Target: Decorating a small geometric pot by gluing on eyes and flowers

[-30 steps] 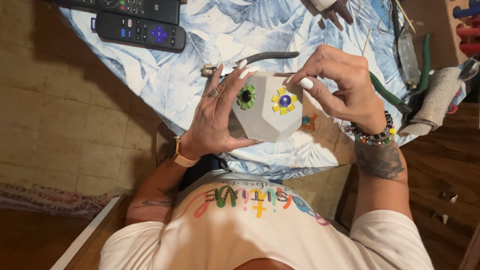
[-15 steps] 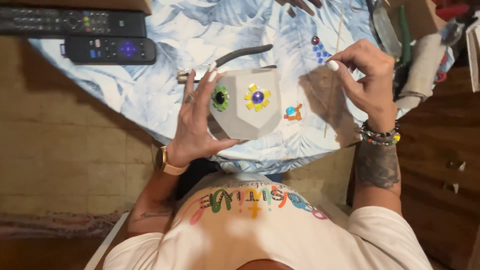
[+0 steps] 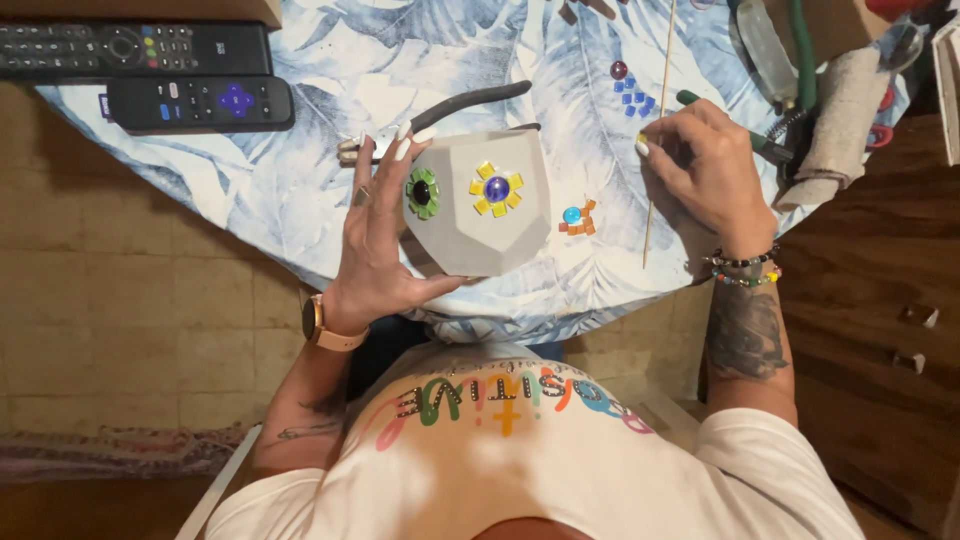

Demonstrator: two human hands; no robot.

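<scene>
My left hand (image 3: 378, 230) grips a grey faceted pot (image 3: 480, 235) from its left side, holding it over the table edge. The pot carries a green mosaic flower with a black centre (image 3: 422, 192) and a yellow flower with a blue centre (image 3: 496, 189). My right hand (image 3: 705, 165) rests on the table to the right, fingers curled beside a thin wooden stick (image 3: 655, 130); whether it pinches the stick is unclear. Between the hands lies a small cluster of orange tiles around a blue bead (image 3: 577, 218).
Round table with blue leaf-print cloth (image 3: 330, 180). Two black remotes (image 3: 200, 100) lie at upper left. Pliers (image 3: 450, 110) lie behind the pot. Blue tiles and a dark bead (image 3: 630, 90) sit farther back. Tools and a rolled cloth (image 3: 835, 110) crowd the right edge.
My right hand left the pot's face and moved right, down to the table beside the stick. The pot stays in my left hand, tilted slightly.
</scene>
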